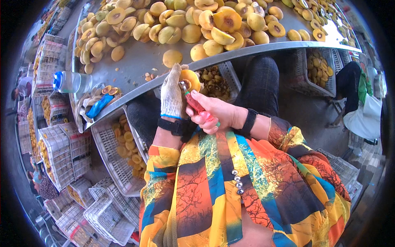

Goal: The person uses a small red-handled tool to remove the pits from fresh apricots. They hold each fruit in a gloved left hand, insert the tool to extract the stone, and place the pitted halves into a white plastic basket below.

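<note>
My left hand (172,94), in a knitted white work glove, holds a halved yellow peach (192,77) just off the metal table edge. The cut face is turned toward my right hand (213,111), which is bare and closed around the red handle of a small pitting tool (194,102). The tool's metal tip meets the brown pit area of the peach half; its exact shape is hard to make out. On the metal table (135,66), a single peach (172,58) sits just beyond my gloved fingertips. Behind it lies a large heap of peach halves (185,21).
Under the table edge, a crate holds pits and scraps (214,78). A white plastic crate (108,154) with peach halves stands by my left leg. A blue-lidded jar (72,81) and cloths (89,106) lie at the table's left. Stacked crates (64,151) and other people surround me.
</note>
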Available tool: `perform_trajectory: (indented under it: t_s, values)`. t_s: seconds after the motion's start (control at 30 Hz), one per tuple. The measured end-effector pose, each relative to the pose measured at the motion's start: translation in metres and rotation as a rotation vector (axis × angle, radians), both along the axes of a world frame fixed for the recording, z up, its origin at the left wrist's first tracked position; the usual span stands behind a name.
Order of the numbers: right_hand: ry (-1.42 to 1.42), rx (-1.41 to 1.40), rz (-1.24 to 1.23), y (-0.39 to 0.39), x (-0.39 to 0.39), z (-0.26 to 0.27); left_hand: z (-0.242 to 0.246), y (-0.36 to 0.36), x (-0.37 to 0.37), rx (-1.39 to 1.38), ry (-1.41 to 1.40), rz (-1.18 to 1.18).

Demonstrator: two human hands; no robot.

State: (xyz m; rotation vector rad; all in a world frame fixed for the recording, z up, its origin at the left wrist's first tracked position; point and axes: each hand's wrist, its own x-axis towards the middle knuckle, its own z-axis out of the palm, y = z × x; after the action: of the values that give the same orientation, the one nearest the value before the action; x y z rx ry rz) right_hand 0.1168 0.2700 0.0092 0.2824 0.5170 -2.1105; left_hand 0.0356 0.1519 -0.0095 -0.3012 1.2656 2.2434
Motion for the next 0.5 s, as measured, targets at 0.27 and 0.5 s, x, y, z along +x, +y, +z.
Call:
perform_trajectory:
  t_s: [0.27,0.5]
  values:
    - [0.42,0.131,0.066,0.009,-0.002,-0.016,0.024,-0.053,-0.002,0.01,0.017,0.223]
    - [0.614,1.086,0.151,0.01,-0.003,-0.029,0.032,-0.185,0.0,-1.824,0.721,0.242]
